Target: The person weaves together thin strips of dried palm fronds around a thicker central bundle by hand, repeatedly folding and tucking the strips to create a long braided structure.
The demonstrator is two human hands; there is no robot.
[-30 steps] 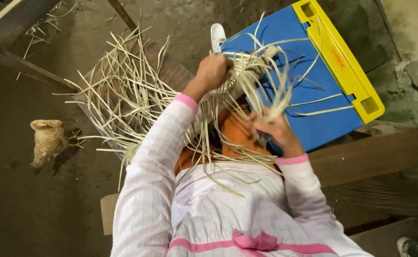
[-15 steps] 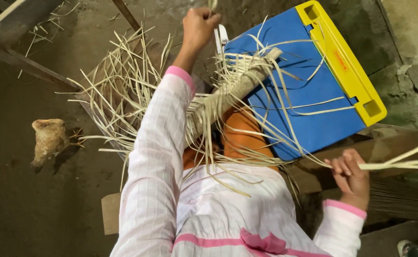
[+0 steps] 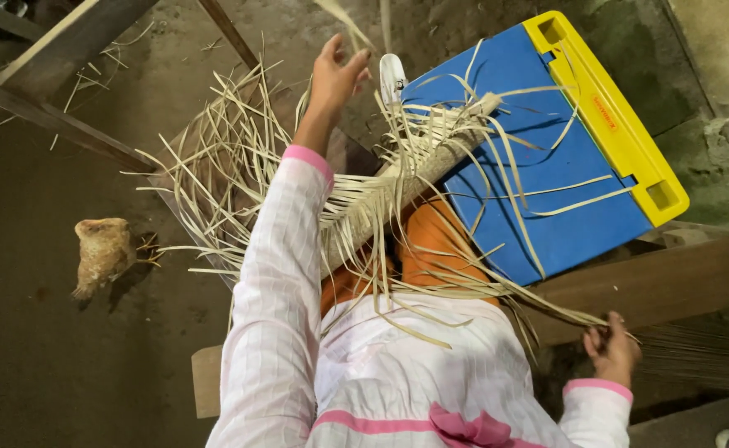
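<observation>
We hold our left hand (image 3: 337,76) high near the top centre of the frame, fingers closed on a pale strip (image 3: 343,21) that runs up out of view, so the strand is drawn taut away from the work. Our right hand (image 3: 611,352) sits low at the lower right, fingers curled around the far ends of several strips, keeping them pulled clear of the rest. Between them the half-woven band (image 3: 397,191) lies slanted across our lap, middle of the frame, its loose strips fanning out to the upper left. Its upper end rests on the blue and yellow stool (image 3: 547,224) at upper right. A wooden beam (image 3: 671,286) runs close above the right hand, while bare ground around the small straw-coloured basket (image 3: 103,253) at left gives more room.
</observation>
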